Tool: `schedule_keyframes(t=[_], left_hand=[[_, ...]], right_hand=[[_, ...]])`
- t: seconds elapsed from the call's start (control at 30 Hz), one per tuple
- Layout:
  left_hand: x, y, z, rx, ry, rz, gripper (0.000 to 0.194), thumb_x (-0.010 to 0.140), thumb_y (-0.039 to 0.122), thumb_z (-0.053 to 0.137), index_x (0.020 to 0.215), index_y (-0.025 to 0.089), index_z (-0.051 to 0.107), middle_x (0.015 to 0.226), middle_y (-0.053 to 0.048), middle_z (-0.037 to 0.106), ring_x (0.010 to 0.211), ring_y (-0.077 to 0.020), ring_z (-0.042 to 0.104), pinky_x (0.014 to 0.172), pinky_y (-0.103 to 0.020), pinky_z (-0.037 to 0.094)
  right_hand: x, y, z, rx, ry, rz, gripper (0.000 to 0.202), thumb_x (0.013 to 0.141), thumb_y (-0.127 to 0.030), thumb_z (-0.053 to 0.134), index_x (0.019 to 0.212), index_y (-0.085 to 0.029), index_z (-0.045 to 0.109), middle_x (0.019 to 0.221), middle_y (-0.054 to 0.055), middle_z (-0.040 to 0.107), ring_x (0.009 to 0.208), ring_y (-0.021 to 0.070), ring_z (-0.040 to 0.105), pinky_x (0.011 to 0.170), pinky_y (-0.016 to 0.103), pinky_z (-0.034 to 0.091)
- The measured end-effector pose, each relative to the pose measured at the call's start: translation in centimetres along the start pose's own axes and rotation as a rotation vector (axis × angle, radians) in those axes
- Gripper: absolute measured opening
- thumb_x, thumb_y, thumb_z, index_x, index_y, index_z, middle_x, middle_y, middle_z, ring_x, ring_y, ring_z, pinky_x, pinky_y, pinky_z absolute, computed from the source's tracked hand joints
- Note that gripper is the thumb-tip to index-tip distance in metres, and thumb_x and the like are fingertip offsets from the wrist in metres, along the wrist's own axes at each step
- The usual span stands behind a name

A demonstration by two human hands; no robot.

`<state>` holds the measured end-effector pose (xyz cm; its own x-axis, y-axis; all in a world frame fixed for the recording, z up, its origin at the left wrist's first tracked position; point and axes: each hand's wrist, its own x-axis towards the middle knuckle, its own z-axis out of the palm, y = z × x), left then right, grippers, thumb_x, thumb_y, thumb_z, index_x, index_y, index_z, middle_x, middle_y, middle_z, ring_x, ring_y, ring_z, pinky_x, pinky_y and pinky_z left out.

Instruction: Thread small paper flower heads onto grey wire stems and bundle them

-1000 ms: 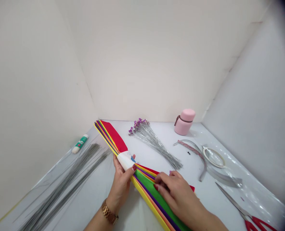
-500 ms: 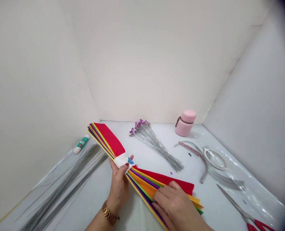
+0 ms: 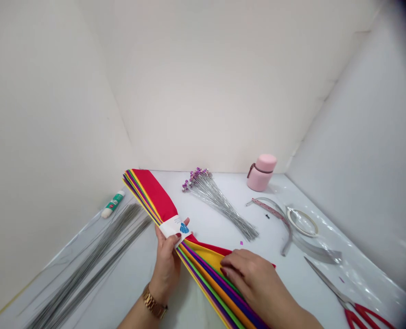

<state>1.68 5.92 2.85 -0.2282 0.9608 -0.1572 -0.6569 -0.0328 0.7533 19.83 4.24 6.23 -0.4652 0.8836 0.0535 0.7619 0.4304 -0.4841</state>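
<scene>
A long bundle of coloured felt-like sheets [image 3: 155,192] slants across the middle of the view, red on top with yellow, green, purple and orange layers below. Around its middle runs a white paper band [image 3: 172,226] with a blue mark. My left hand [image 3: 168,251] is closed around the bundle at this band, thumb on top. At the near end, the layers fan apart, and my right hand [image 3: 251,278] grips the upper sheets, red and yellow, between thumb and fingers. That hand hides part of the fanned edges.
Several grey wires [image 3: 96,260] and a glue stick [image 3: 113,204] lie at left. Behind the bundle are silver stems with purple tips [image 3: 220,201] and a pink flask [image 3: 262,172]. At right lie a tape measure [image 3: 269,208], a tape roll [image 3: 302,223] and red-handled scissors [image 3: 347,299].
My right hand has shifted up among the layers, from deeper sheets to the upper yellow and red ones. More of the lower layers show fanned out. My left hand keeps its grip.
</scene>
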Motion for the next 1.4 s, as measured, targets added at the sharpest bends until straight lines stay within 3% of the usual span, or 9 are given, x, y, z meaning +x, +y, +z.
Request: schedule_keyframes(t=[0.13, 0.23, 0.4, 0.53, 0.63, 0.83, 1.4], left_hand=[[-0.07, 0.02, 0.04, -0.017, -0.020, 0.015, 0.070, 0.073, 0.014, 0.051, 0.133, 0.031, 0.020, 0.116, -0.007, 0.057, 0.101, -0.0263, 0.057, 0.075, -0.037, 0.049], [-0.15, -0.03, -0.05, -0.014, -0.025, 0.003, 0.067, 0.074, 0.014, 0.051, 0.132, 0.030, 0.022, 0.116, -0.008, 0.057, 0.097, -0.0256, 0.059, 0.074, -0.036, 0.049], [-0.22, -0.18, -0.16, -0.009, -0.038, 0.002, 0.063, 0.075, 0.016, 0.051, 0.130, 0.030, 0.026, 0.114, -0.008, 0.058, 0.098, -0.0259, 0.058, 0.072, -0.035, 0.050], [-0.20, -0.19, -0.15, -0.011, -0.047, -0.012, 0.065, 0.075, 0.017, 0.052, 0.131, 0.030, 0.023, 0.115, -0.009, 0.058, 0.097, -0.0268, 0.059, 0.073, -0.037, 0.050], [-0.17, -0.17, -0.13, 0.010, -0.029, -0.029, 0.065, 0.074, 0.017, 0.051, 0.132, 0.030, 0.022, 0.115, -0.009, 0.057, 0.090, -0.0264, 0.062, 0.070, -0.038, 0.050], [-0.20, -0.14, -0.10, 0.007, -0.036, -0.001, 0.062, 0.074, 0.016, 0.052, 0.129, 0.030, 0.027, 0.113, -0.007, 0.059, 0.108, -0.0273, 0.052, 0.076, -0.036, 0.049], [0.10, 0.00, -0.26, 0.000, -0.004, -0.034, 0.066, 0.073, 0.015, 0.053, 0.130, 0.031, 0.024, 0.120, -0.007, 0.053, 0.088, -0.0241, 0.063, 0.076, -0.036, 0.049]], right_hand=[[-0.03, -0.43, -0.06, 0.078, -0.050, 0.016, 0.022, 0.085, -0.019, 0.043, 0.076, -0.022, 0.062, 0.073, -0.001, 0.064, 0.068, 0.0148, 0.057, 0.062, 0.024, 0.039], [-0.10, -0.67, 0.11, 0.129, -0.072, 0.003, 0.016, 0.082, -0.020, 0.047, 0.078, -0.023, 0.063, 0.074, -0.002, 0.064, 0.068, 0.0140, 0.057, 0.062, 0.023, 0.039], [-0.12, -0.31, 0.50, 0.113, -0.063, 0.033, 0.025, 0.085, -0.021, 0.039, 0.070, -0.021, 0.059, 0.067, -0.001, 0.062, 0.060, 0.0134, 0.055, 0.057, 0.023, 0.037], [-0.08, -0.16, 0.43, 0.168, -0.026, 0.081, 0.024, 0.086, -0.025, 0.037, 0.073, -0.021, 0.057, 0.068, -0.001, 0.062, 0.061, 0.0140, 0.055, 0.056, 0.023, 0.038], [-0.06, -0.43, 0.27, 0.226, -0.058, 0.092, 0.014, 0.082, -0.028, 0.046, 0.081, -0.022, 0.059, 0.071, -0.002, 0.063, 0.063, 0.0140, 0.056, 0.057, 0.022, 0.039], [0.13, -0.36, 0.46, 0.149, -0.093, 0.034, 0.022, 0.084, -0.020, 0.040, 0.075, -0.022, 0.060, 0.072, -0.001, 0.064, 0.064, 0.0140, 0.056, 0.060, 0.023, 0.038], [0.14, 0.28, 0.43, 0.232, -0.056, 0.114, 0.023, 0.086, -0.027, 0.036, 0.068, -0.021, 0.050, 0.063, -0.002, 0.057, 0.058, 0.0139, 0.050, 0.055, 0.023, 0.035]])
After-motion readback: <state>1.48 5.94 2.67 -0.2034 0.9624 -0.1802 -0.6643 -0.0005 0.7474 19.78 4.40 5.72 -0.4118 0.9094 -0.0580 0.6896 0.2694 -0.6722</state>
